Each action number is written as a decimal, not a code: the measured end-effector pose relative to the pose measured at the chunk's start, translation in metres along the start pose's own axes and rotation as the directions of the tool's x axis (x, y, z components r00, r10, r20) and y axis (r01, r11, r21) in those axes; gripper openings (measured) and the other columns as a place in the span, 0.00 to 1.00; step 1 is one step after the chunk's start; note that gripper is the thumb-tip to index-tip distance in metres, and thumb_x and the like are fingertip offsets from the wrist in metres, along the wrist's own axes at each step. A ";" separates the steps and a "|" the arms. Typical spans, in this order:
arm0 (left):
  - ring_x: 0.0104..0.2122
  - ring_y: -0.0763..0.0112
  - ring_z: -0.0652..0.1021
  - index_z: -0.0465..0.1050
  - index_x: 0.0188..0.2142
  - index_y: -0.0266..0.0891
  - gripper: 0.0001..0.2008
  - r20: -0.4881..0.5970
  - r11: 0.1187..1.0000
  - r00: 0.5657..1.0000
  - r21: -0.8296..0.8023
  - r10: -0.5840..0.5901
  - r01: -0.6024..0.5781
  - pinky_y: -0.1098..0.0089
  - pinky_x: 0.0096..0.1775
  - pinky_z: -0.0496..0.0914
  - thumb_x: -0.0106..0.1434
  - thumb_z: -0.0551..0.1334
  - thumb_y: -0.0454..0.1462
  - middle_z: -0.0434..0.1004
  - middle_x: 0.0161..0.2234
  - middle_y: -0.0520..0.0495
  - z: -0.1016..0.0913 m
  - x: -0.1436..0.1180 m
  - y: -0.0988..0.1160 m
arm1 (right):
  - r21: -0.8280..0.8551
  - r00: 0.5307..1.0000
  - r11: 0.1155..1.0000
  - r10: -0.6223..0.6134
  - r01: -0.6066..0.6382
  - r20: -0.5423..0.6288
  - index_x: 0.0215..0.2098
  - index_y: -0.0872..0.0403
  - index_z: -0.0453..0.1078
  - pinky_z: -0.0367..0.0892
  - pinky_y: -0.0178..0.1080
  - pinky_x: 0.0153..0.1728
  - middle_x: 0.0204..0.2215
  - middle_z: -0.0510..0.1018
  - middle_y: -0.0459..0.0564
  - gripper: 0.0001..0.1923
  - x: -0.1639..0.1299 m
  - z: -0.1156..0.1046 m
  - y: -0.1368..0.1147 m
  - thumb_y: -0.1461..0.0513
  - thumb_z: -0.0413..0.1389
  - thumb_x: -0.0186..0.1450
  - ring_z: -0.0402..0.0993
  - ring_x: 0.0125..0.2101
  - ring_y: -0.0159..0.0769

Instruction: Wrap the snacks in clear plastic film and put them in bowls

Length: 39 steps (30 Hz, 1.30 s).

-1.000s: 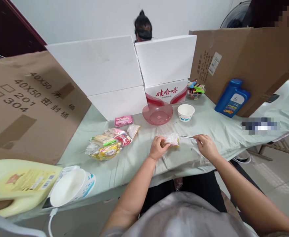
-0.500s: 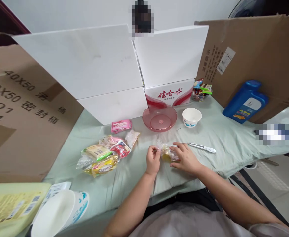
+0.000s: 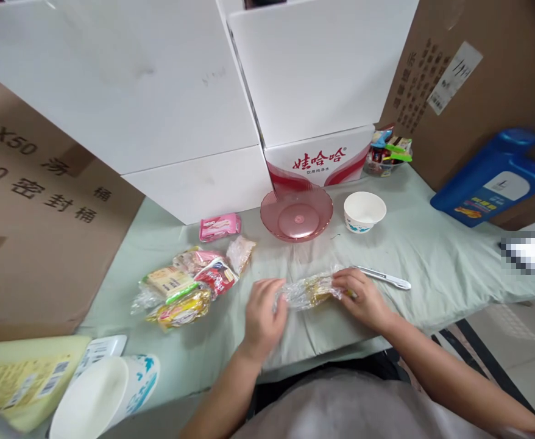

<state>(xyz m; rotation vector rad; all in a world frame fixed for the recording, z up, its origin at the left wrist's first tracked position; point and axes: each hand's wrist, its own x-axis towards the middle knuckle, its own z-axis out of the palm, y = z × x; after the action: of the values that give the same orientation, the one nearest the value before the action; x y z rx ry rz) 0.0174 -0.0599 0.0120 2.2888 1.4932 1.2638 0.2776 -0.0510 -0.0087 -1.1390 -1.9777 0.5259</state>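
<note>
A crinkled clear plastic wrapper (image 3: 303,292) with a yellowish patch lies stretched between my hands on the green cloth. My left hand (image 3: 264,317) is at its left end, thumb apart from the fingers, the film's edge reaching the fingertips. My right hand (image 3: 363,300) has its fingers bent over the right end and grips it; part of the film is hidden under them. Just beyond my right hand lies a white utility knife (image 3: 386,279). To the left is a group of packaged snacks (image 3: 185,286), with a pink snack packet (image 3: 219,227) behind them.
A pink translucent bowl (image 3: 297,213) and a white paper bowl (image 3: 364,212) stand ahead. White boxes (image 3: 194,189) form a wall behind. At right are a tub of snacks (image 3: 389,155) and a blue bottle (image 3: 491,177). A paper cup (image 3: 142,381) stands near left.
My left hand has moved left and its pinch has loosened. My right hand has shifted right. The wrapper is now spread wider between them. The camera view has tilted down and come closer.
</note>
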 end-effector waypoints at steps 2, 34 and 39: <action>0.45 0.58 0.74 0.71 0.47 0.41 0.12 0.194 0.995 0.979 0.071 0.060 -0.075 0.58 0.46 0.69 0.64 0.60 0.35 0.76 0.42 0.43 0.019 0.011 0.013 | 0.041 1.000 0.999 -0.029 0.029 -0.008 0.41 0.50 0.71 0.72 0.45 0.44 0.43 0.77 0.53 0.07 0.001 0.003 -0.006 0.64 0.53 0.66 0.74 0.44 0.39; 0.48 0.55 0.74 0.68 0.54 0.42 0.22 0.245 0.982 0.969 0.170 0.039 -0.083 0.54 0.49 0.72 0.60 0.61 0.30 0.69 0.51 0.39 0.066 0.038 -0.005 | -0.210 0.965 0.948 0.255 -0.238 0.061 0.62 0.53 0.57 0.71 0.41 0.33 0.39 0.77 0.54 0.25 -0.001 0.020 0.018 0.63 0.48 0.67 0.77 0.36 0.41; 0.36 0.68 0.78 0.74 0.40 0.42 0.09 0.264 0.974 0.963 -0.197 -0.057 0.112 0.68 0.35 0.75 0.62 0.59 0.32 0.74 0.41 0.45 0.041 0.054 -0.013 | -0.195 0.973 0.959 0.222 -0.206 0.064 0.47 0.53 0.68 0.70 0.40 0.35 0.38 0.78 0.52 0.12 -0.005 0.019 0.020 0.63 0.48 0.67 0.77 0.34 0.39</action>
<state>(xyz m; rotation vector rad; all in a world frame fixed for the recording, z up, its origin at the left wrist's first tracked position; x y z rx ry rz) 0.0463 0.0031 0.0101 2.1314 1.2883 1.0026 0.2750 -0.0449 -0.0354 -1.4820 -2.0216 0.5151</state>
